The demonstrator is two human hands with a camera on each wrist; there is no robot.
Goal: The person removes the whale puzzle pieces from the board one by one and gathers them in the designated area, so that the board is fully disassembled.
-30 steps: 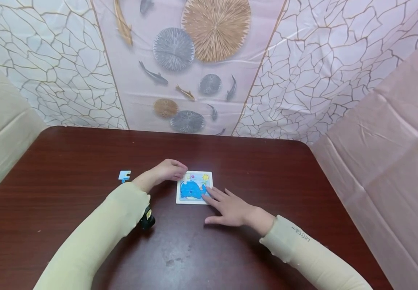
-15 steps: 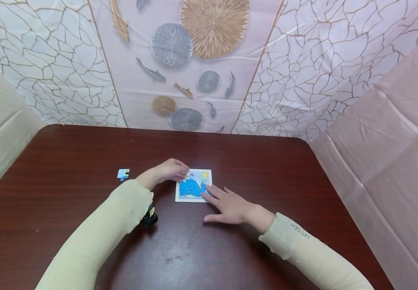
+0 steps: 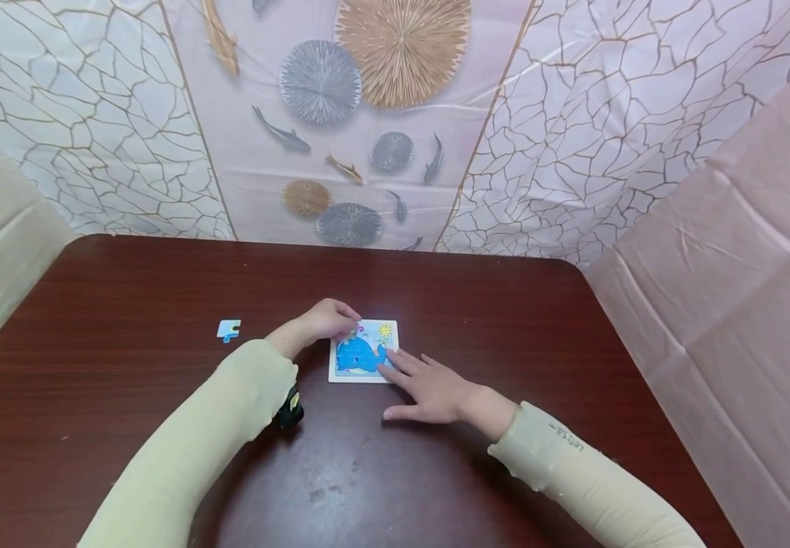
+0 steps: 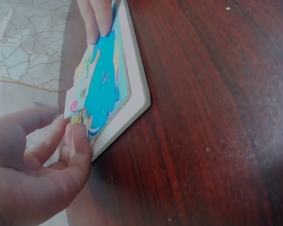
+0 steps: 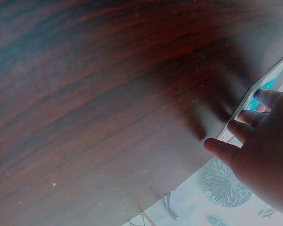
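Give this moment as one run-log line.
left hand: pinching piece at whale puzzle corner; right hand: touching puzzle's right side; loose piece: on table

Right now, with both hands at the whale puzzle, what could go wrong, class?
The corner piece pinched by the left hand might end up crooked in the puzzle. The right hand, spread over the opposite edge, could push everything sideways. The left sleeve may sweep away the loose piece lying near it.

I see a shiny red-brown wooden table (image 3: 504,312), white brown-lined cloth (image 3: 573,137) behind its far edge, creased pink cloth (image 3: 731,281) by its right edge.
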